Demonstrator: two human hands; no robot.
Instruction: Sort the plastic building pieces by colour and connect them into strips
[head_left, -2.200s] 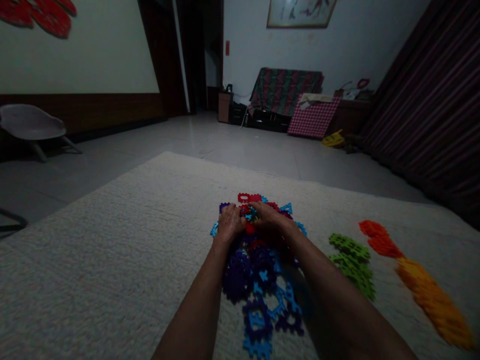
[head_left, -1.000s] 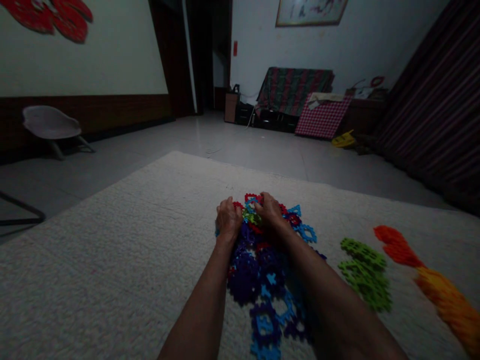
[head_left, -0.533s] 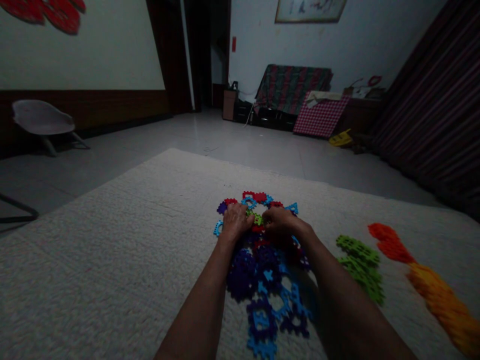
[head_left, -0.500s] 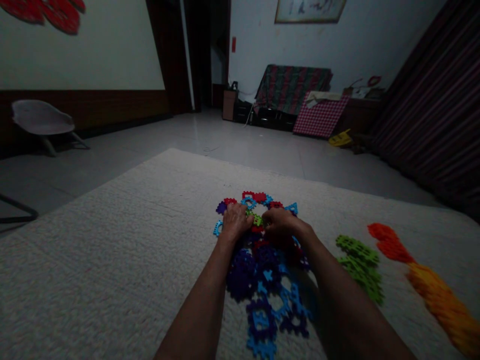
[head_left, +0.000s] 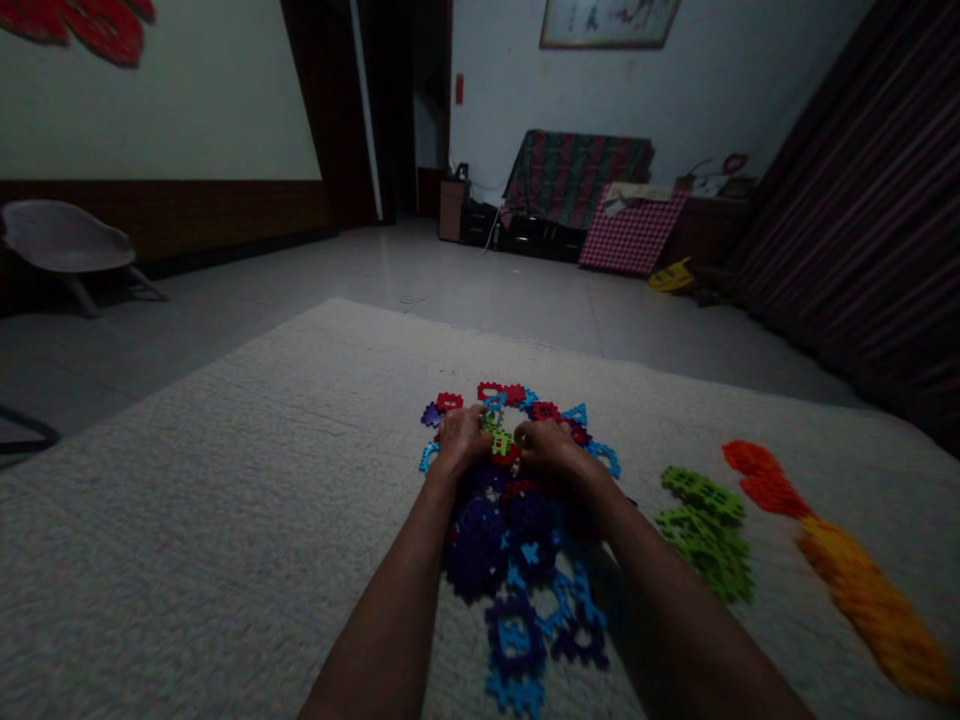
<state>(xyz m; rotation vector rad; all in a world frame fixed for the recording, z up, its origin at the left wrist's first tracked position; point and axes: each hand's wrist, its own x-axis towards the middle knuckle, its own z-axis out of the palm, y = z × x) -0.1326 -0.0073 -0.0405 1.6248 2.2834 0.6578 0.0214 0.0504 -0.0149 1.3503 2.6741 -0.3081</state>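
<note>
A heap of red, blue and purple interlocking plastic tiles [head_left: 525, 540] lies on a cream rug [head_left: 225, 520]. My left hand [head_left: 459, 440] and my right hand [head_left: 546, 447] rest at the far end of the heap, fingers curled, both pinching a small green tile [head_left: 501, 441] between them. Red tiles [head_left: 501, 393] and light blue ones lie just beyond my fingers. Purple and blue tiles sit between my forearms.
Green tiles [head_left: 705, 530] are grouped to the right on the rug, then a row of orange ones [head_left: 761, 478] and yellow ones [head_left: 862, 600]. Beyond the rug are a grey floor, a pale chair [head_left: 64, 240] at left and a covered sofa [head_left: 574, 180] at the back.
Both hands have drawn slightly back toward me over the heap and closed in on the green tile. The view shifts a little with my head.
</note>
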